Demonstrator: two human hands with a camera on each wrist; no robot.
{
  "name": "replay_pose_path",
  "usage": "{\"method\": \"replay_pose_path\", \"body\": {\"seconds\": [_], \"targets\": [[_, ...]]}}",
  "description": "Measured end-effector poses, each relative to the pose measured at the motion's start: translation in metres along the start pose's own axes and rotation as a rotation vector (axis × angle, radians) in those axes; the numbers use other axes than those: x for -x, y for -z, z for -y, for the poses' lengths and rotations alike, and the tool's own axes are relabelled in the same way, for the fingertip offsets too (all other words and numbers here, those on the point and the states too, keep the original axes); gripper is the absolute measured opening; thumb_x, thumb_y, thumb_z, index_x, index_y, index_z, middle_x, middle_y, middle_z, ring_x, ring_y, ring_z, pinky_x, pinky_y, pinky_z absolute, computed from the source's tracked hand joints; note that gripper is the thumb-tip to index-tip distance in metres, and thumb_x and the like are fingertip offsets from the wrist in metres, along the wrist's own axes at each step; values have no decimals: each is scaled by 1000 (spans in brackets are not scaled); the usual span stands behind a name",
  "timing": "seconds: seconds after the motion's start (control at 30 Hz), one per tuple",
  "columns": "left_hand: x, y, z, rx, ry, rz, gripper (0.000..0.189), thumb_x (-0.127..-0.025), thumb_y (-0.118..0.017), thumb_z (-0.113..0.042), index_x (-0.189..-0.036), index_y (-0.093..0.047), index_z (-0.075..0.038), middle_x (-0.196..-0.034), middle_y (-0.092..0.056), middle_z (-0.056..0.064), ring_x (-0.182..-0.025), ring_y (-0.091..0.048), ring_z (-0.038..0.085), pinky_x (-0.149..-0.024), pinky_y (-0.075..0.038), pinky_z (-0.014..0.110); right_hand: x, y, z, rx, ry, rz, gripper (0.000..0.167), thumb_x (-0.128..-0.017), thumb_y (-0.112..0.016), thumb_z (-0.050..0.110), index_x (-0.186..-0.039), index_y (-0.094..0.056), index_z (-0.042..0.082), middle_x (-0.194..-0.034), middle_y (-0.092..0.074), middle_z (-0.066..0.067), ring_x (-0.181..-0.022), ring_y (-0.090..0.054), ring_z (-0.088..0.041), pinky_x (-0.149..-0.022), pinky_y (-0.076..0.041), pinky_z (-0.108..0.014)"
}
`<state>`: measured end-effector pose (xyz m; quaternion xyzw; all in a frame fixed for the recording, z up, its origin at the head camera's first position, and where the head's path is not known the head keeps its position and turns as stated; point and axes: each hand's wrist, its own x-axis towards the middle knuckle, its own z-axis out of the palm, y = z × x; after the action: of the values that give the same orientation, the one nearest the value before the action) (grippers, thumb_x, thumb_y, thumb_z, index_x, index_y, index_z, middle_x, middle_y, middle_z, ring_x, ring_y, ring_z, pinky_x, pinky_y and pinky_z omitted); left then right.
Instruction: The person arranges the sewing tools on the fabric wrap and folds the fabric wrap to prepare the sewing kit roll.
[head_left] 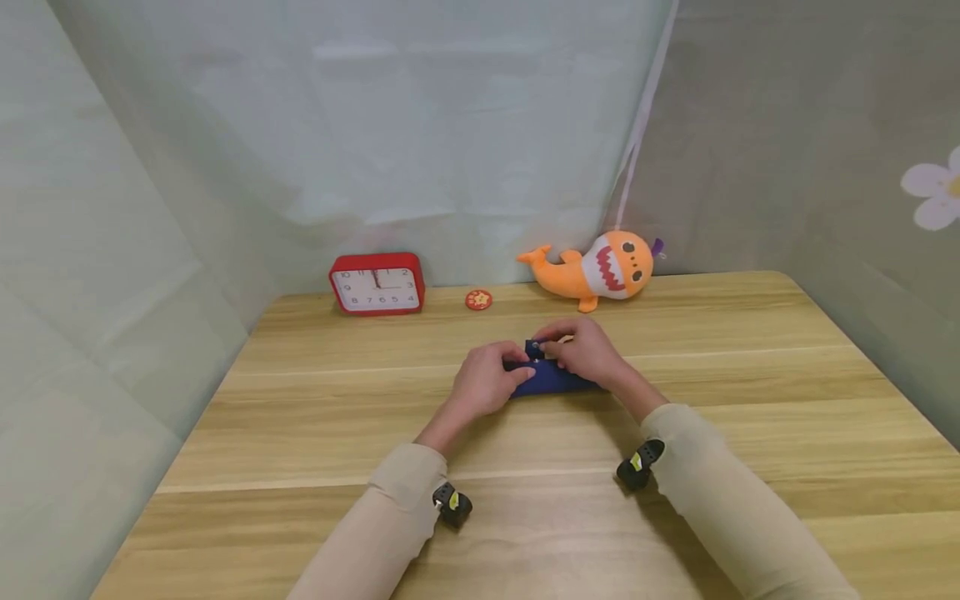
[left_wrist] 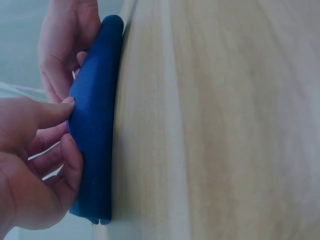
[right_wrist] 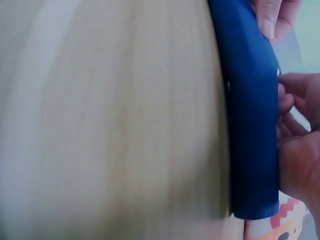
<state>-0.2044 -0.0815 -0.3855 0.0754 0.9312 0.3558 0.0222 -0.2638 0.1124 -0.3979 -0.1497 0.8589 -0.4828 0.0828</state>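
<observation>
A long dark blue fabric pouch (head_left: 551,380) lies on the wooden table in front of me. Its side facing the wrist cameras is smooth and rounded, as the left wrist view shows along the pouch (left_wrist: 95,115). At its upper edge stands a small blue tab (head_left: 533,349) with what looks like a metal snap. My left hand (head_left: 483,379) pinches the pouch's top edge near its left end, thumb on the near side. With thumb and forefinger, my right hand (head_left: 585,350) holds the tab. The pouch (right_wrist: 252,125) hides part of the right fingers in the right wrist view.
A red alarm clock (head_left: 377,285) stands at the back left of the table. Right of it lies a round red badge (head_left: 478,300), and farther right an orange plush shark (head_left: 592,271) leans at the curtain. Curtains (head_left: 450,150) enclose the back and sides.
</observation>
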Motion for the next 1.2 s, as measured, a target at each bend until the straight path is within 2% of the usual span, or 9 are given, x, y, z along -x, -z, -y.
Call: {"method": "replay_pose_path", "body": {"seconds": [0.17, 0.33, 0.7, 0.93, 1.2], "targets": [[1, 0, -3, -5, 29, -10, 22, -100, -75, -27, -114, -76, -10, -117, -77, 8, -111, -68, 25, -102, -53, 44, 4, 2, -1, -58, 38, 24, 20, -97, -69, 8, -113, -81, 6, -105, -75, -12, -64, -57, -15, -60, -49, -25], [0, 0, -4, -15, 44, -27, 23, -98, -77, -28, -112, -77, -10, -113, -77, 7, -108, -68, 24, -99, -53, 43, 7, 3, -1, -65, 57, 35, 19, -96, -71, 8, -112, -82, 6, -96, -75, -9, -63, -56, -15, -59, -48, -24], [-3, 0, -3, -18, 45, -43, 22, -96, -79, -27, -108, -80, -9, -106, -79, 6, -104, -70, 23, -95, -55, 41, 14, 5, 0, -39, 115, 54, 17, -97, -72, 9, -110, -82, 6, -101, -77, -12, -68, -57, -17, -63, -49, -25], [-3, 0, -1, 3, 45, -52, 22, -94, -81, -27, -107, -80, -8, -105, -80, 5, -103, -71, 23, -93, -56, 41, 15, 7, 3, -4, 149, 75, 24, -94, -64, 3, -109, -82, 5, -104, -77, -14, -68, -57, -17, -64, -50, -26], [-2, 0, -3, 9, 47, -42, 22, -95, -81, -28, -107, -81, -9, -105, -80, 5, -102, -71, 22, -92, -55, 40, 14, 8, 4, 32, 176, 76, 27, -95, -58, 2, -106, -82, 4, -99, -76, -13, -66, -58, -16, -63, -51, -27]]}}
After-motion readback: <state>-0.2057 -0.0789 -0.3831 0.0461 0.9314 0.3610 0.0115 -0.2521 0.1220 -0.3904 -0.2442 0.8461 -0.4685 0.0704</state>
